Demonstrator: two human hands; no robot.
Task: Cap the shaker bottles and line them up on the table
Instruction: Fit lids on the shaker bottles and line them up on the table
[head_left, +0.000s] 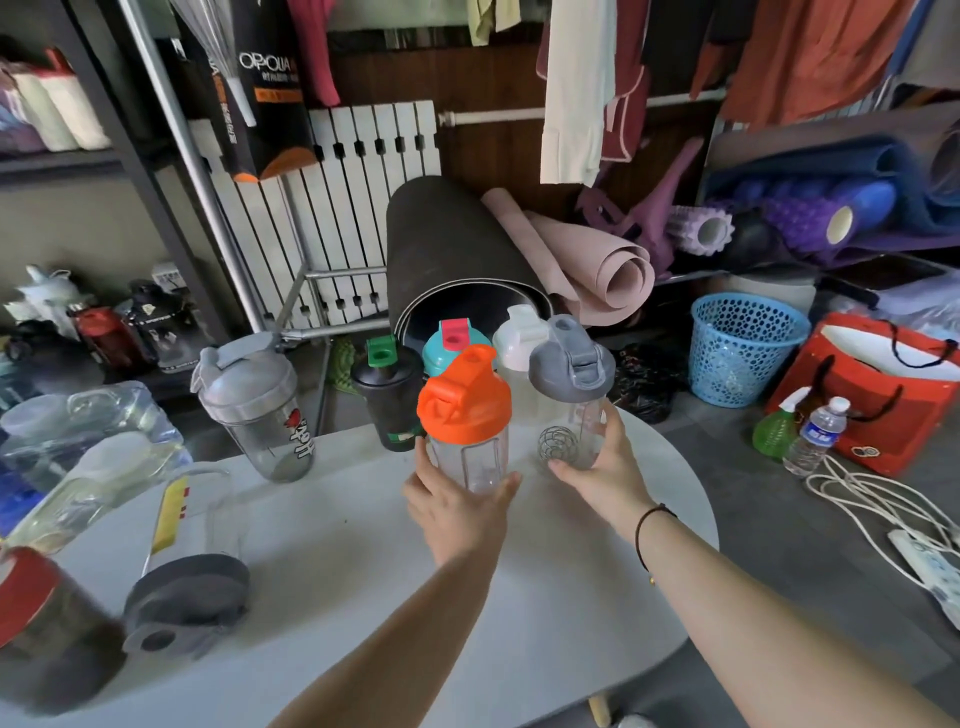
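My left hand (457, 512) grips a clear shaker with an orange cap (464, 395) near the table's far edge. To its right, my right hand (597, 467) holds a clear shaker with a grey cap (571, 358) and a wire ball inside. Behind them stand a black shaker with a green spout (388, 395), a teal-capped one (452, 345) and a white-capped one (517, 338). Further left stands a grey-capped printed shaker (254, 405). At the near left an uncapped clear cup (208, 514) stands by a loose grey lid (187, 603).
The white round table (363, 597) drops off at the far and right edges. A red-lidded dark jar (47, 629) and clear plastic bottles (78, 457) crowd the left side. On the floor lie rolled mats (457, 260), a blue basket (745, 348) and a power strip (924, 558).
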